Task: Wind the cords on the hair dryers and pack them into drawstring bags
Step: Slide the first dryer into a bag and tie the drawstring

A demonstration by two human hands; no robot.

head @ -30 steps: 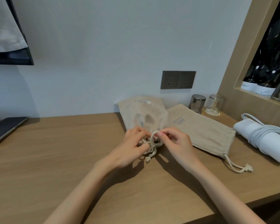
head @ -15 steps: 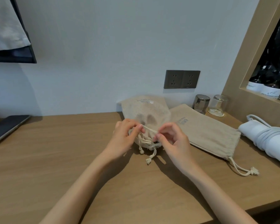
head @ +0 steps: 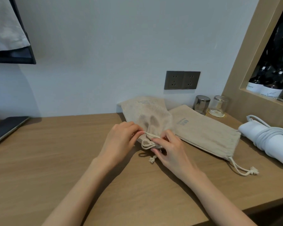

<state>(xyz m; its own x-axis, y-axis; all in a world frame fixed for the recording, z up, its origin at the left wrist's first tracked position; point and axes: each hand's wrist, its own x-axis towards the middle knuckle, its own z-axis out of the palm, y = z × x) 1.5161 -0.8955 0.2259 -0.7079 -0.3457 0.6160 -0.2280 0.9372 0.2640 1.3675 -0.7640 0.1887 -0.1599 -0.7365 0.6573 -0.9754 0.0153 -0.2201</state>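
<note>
Head view: the filled bag [head: 147,115] lies on the desk [head: 55,152] near the wall. I judge it soft cloth over a hard lump, best taken by its limp drawstring [head: 151,136] at the gathered mouth. My left hand [head: 121,137] and right hand [head: 170,147] both pinch that drawstring, wrists low.

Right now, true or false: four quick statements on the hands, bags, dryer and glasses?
1. The left hand and right hand both pinch the drawstring of the bulging bag. True.
2. The flat bag lies right of it, its cord loose on the table. True.
3. The white hair dryer is plugged into the wall socket. False: its power cord is wound round it and the socket is empty.
4. The glasses stand on the flat bag. False: they stand on the table behind it, near the wall.
</note>
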